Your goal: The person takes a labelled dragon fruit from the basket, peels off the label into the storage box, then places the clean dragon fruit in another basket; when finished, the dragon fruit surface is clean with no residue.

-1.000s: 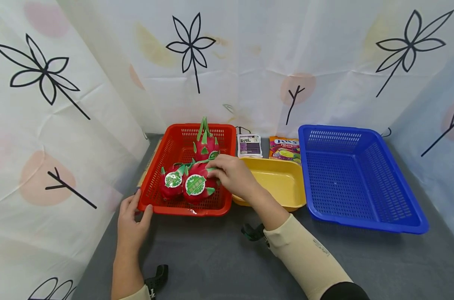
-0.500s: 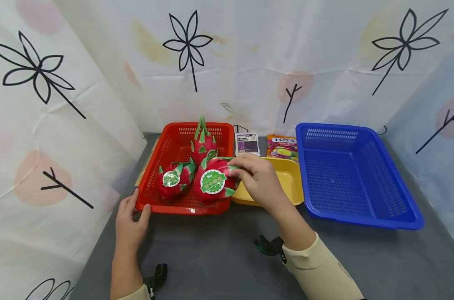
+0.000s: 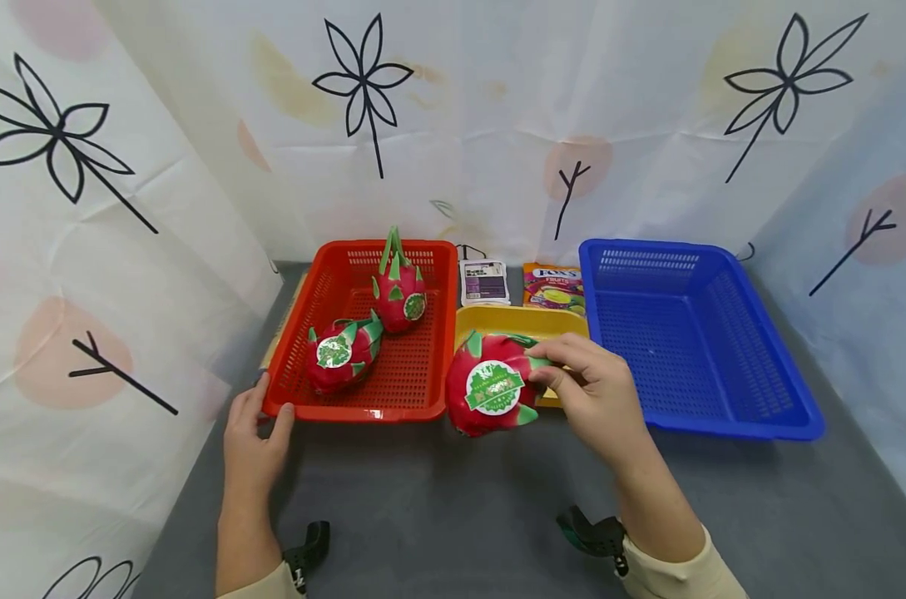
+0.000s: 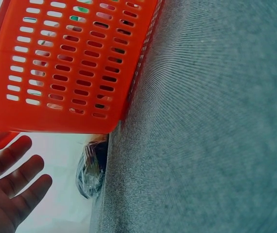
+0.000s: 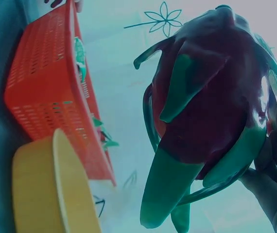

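In the head view my right hand (image 3: 598, 395) pinches the side of a red dragon fruit (image 3: 488, 387) with green leaf tips and a round green-and-white label. The dragon fruit is in the air in front of the yellow bin (image 3: 520, 319); the right wrist view shows its dark red body (image 5: 211, 92) close up, with a looped green strip. Two similar dragon fruits, one at the front left (image 3: 344, 353) and one at the back (image 3: 400, 291), sit in the red basket (image 3: 393, 412). My left hand (image 3: 254, 437) touches that basket's front left corner, its fingers extended.
A blue basket (image 3: 730, 428) stands at the right. Behind the yellow bin lie a FOX'S fruits candy bag (image 3: 553, 287) and a white-and-purple packet (image 3: 484, 283). A patterned cloth (image 3: 467, 108) hangs around the grey table (image 3: 423, 507).
My right hand has lifted one dragon fruit from the red basket and carried it right and toward me. My left hand has stayed at the basket's corner. The head view has shifted slightly.
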`<action>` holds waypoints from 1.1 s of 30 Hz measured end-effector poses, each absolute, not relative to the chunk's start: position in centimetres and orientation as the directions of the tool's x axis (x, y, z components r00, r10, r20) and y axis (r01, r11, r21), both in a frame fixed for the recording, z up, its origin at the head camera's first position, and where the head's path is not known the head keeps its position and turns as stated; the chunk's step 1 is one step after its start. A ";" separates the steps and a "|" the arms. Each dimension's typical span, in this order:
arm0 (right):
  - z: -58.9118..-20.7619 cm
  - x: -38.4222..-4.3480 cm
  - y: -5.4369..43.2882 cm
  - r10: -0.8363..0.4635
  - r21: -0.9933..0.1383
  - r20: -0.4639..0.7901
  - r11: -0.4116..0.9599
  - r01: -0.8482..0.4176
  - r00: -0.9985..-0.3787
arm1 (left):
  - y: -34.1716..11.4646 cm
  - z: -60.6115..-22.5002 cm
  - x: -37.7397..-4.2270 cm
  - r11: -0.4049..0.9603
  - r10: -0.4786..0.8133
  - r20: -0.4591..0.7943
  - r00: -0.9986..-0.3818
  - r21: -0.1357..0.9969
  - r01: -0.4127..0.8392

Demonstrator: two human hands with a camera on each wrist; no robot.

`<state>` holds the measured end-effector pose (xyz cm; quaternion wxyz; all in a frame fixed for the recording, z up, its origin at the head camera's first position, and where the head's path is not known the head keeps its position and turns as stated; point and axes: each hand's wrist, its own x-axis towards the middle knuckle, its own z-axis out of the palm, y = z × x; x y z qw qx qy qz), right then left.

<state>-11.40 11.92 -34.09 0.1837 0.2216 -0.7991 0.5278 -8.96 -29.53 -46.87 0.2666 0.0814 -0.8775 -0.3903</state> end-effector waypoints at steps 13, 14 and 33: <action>-38.0 -6.2 14.9 -0.169 -0.782 0.523 0.295 -0.549 -0.836 | -29.5 -46.6 -8.8 0.669 -0.368 0.351 -0.861 0.743 0.017; -38.3 -5.9 15.0 -0.166 -0.785 0.516 0.302 -0.541 -0.840 | -29.5 -46.6 -8.8 0.669 -0.368 0.351 -0.861 0.743 0.017; -43.5 -5.7 14.9 0.061 -0.715 0.459 0.618 -0.327 -0.887 | -29.5 -47.1 -8.8 0.679 -0.356 0.387 -0.850 0.732 0.049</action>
